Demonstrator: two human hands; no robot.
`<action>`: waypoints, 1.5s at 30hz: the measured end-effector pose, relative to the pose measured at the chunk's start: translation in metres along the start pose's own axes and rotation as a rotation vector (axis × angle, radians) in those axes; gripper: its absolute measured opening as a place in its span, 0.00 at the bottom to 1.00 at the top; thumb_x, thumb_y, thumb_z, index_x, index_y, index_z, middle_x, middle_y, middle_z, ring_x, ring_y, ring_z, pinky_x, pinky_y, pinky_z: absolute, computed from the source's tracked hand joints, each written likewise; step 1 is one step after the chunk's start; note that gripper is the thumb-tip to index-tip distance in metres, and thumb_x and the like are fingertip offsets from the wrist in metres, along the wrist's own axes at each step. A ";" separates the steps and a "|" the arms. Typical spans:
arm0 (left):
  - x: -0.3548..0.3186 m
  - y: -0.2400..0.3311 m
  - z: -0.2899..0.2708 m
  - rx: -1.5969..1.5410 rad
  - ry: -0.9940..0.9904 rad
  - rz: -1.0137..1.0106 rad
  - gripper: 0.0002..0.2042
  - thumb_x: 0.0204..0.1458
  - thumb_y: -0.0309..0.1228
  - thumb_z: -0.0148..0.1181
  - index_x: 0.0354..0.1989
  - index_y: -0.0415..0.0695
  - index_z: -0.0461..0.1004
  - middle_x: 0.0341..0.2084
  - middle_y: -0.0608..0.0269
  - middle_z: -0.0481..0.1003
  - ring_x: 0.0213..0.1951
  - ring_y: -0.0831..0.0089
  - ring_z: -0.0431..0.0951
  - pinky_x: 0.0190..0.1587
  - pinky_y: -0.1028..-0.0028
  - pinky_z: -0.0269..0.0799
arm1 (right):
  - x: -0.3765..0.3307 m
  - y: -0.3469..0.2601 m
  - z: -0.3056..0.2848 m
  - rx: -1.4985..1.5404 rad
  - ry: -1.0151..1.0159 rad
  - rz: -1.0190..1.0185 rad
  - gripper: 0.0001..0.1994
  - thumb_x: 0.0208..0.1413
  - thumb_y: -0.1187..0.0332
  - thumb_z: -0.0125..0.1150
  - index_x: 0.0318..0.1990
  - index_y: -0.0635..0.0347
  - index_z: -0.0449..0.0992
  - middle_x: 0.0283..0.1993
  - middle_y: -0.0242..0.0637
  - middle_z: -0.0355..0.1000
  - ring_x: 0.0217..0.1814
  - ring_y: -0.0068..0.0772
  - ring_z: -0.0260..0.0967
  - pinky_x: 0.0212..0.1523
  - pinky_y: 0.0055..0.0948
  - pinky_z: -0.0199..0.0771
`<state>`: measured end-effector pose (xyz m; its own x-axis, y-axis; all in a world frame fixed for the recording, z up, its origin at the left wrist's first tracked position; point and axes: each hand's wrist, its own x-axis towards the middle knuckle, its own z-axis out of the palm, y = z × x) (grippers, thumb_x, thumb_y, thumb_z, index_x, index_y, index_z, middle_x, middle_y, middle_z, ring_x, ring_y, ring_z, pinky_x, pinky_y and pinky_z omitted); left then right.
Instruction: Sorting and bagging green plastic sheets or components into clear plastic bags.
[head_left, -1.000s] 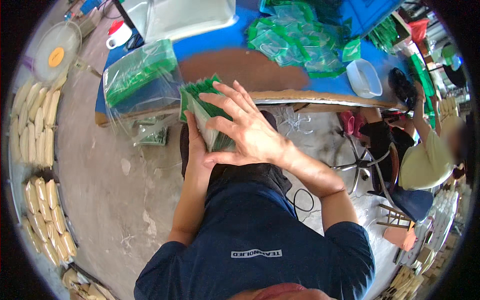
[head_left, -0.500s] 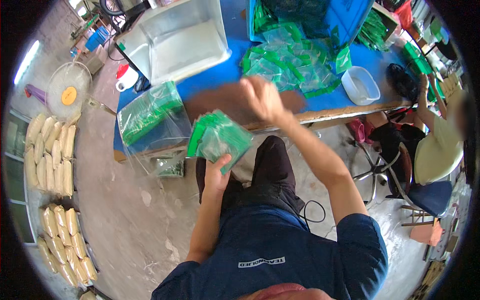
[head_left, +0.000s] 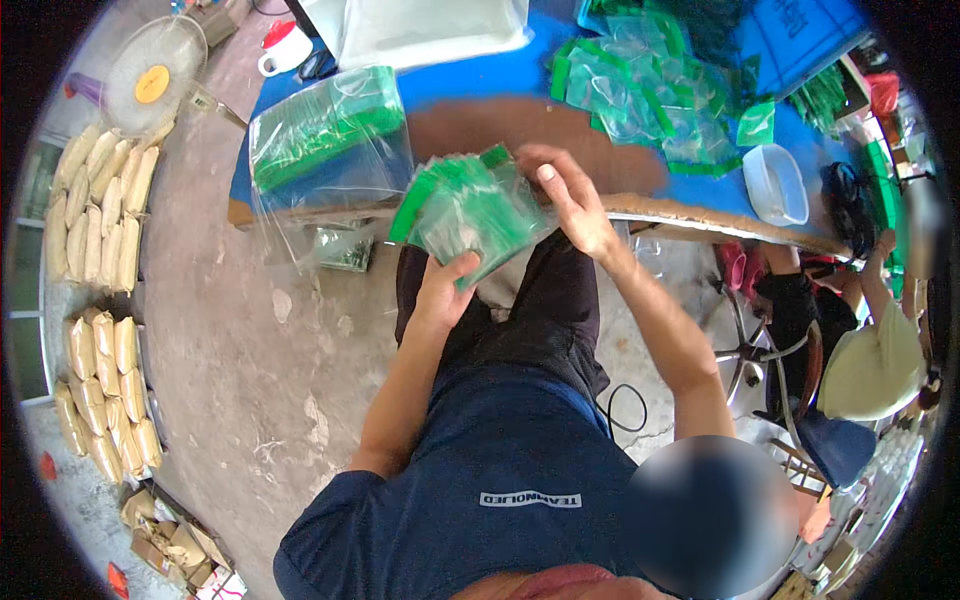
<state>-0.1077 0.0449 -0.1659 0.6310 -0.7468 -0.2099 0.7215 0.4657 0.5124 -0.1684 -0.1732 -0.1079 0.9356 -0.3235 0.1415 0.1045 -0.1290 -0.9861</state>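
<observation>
My left hand grips a fanned stack of clear plastic bags with green edges, thumb on top, held above my lap at the table's front edge. At the stack's upper right, my right hand has its fingers curled at the side of one clear green-edged bag, set at a different angle from the fan. Those fingertips are slightly blurred. Beyond them a loose heap of similar bags covers part of the blue table. Left of the stack lies a large clear bag packed with green-edged bags.
A white tray and a blue crate stand at the back of the table. A translucent tub sits by the right front edge. A red-lidded white jug is far left. Another person sits at the right.
My right hand has gone from blurred motion over the table to the stack's right side, where a differently angled bag now shows. The whole view has shifted; my left hand keeps its grip.
</observation>
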 end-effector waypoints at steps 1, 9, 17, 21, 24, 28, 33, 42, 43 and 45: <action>-0.001 0.001 0.006 0.076 -0.002 0.079 0.37 0.41 0.21 0.71 0.62 0.41 0.61 0.52 0.61 0.70 0.56 0.64 0.72 0.59 0.62 0.70 | 0.001 0.001 0.004 0.074 0.100 0.008 0.36 0.61 0.54 0.61 0.69 0.62 0.53 0.71 0.50 0.55 0.73 0.44 0.53 0.67 0.40 0.60; 0.059 0.082 0.079 1.331 -0.400 0.350 0.38 0.35 0.28 0.77 0.58 0.36 0.67 0.56 0.55 0.69 0.55 0.65 0.72 0.56 0.65 0.70 | 0.018 -0.060 -0.009 0.047 -0.021 -0.216 0.67 0.32 0.62 0.85 0.73 0.58 0.35 0.71 0.53 0.49 0.74 0.49 0.49 0.72 0.45 0.52; 0.119 0.059 0.049 0.970 -0.286 0.336 0.54 0.36 0.25 0.80 0.70 0.40 0.46 0.60 0.57 0.65 0.61 0.67 0.67 0.62 0.65 0.66 | 0.026 0.008 -0.007 -0.290 0.057 -0.118 0.53 0.39 0.67 0.75 0.70 0.59 0.43 0.62 0.55 0.63 0.65 0.52 0.64 0.64 0.41 0.66; 0.122 0.063 0.072 0.794 -0.377 0.365 0.58 0.37 0.24 0.79 0.74 0.45 0.39 0.60 0.58 0.66 0.61 0.67 0.68 0.62 0.66 0.66 | 0.031 -0.002 -0.012 -0.321 0.085 -0.228 0.52 0.39 0.68 0.74 0.70 0.58 0.43 0.61 0.57 0.64 0.63 0.56 0.66 0.60 0.43 0.68; 0.120 0.061 0.084 0.785 -0.445 0.448 0.57 0.37 0.22 0.78 0.73 0.46 0.40 0.59 0.57 0.67 0.60 0.66 0.68 0.62 0.67 0.67 | 0.038 -0.008 -0.017 -0.324 0.075 -0.205 0.52 0.40 0.68 0.73 0.70 0.58 0.42 0.61 0.58 0.64 0.63 0.58 0.65 0.60 0.44 0.68; 0.109 0.073 0.099 0.777 -0.407 0.389 0.58 0.37 0.22 0.78 0.74 0.47 0.39 0.60 0.57 0.66 0.60 0.65 0.68 0.62 0.65 0.67 | 0.045 -0.010 -0.018 -0.376 0.103 -0.234 0.57 0.38 0.64 0.77 0.71 0.58 0.40 0.65 0.60 0.60 0.65 0.60 0.63 0.62 0.44 0.67; 0.125 0.066 0.073 0.704 -0.354 0.217 0.62 0.35 0.19 0.77 0.75 0.54 0.35 0.62 0.60 0.64 0.60 0.64 0.68 0.61 0.63 0.69 | 0.046 0.006 -0.024 -0.399 0.045 -0.203 0.60 0.36 0.56 0.81 0.71 0.57 0.40 0.66 0.59 0.58 0.67 0.61 0.59 0.64 0.47 0.64; 0.140 0.068 0.064 1.135 -0.435 0.291 0.49 0.37 0.22 0.77 0.68 0.43 0.51 0.57 0.60 0.69 0.57 0.67 0.71 0.60 0.65 0.68 | 0.045 0.011 -0.022 -0.467 0.051 -0.203 0.64 0.31 0.55 0.83 0.71 0.58 0.39 0.66 0.56 0.58 0.68 0.56 0.58 0.64 0.46 0.64; 0.138 0.064 0.066 1.101 -0.428 0.345 0.41 0.37 0.23 0.77 0.62 0.40 0.60 0.54 0.60 0.72 0.54 0.68 0.72 0.58 0.66 0.69 | 0.044 0.009 -0.023 -0.453 0.025 -0.147 0.63 0.32 0.56 0.84 0.71 0.58 0.39 0.66 0.56 0.58 0.68 0.57 0.59 0.63 0.47 0.64; 0.135 0.062 0.069 1.109 -0.455 0.353 0.37 0.37 0.23 0.77 0.59 0.39 0.64 0.51 0.60 0.74 0.52 0.68 0.74 0.57 0.66 0.70 | 0.036 0.007 -0.024 -0.475 0.024 -0.214 0.62 0.32 0.56 0.83 0.70 0.59 0.40 0.64 0.57 0.60 0.67 0.58 0.60 0.63 0.47 0.65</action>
<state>0.0027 -0.0601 -0.1049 0.4256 -0.8622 0.2749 -0.2353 0.1879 0.9536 -0.1416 -0.2081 -0.1074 0.9014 -0.2639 0.3432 0.1230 -0.6040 -0.7874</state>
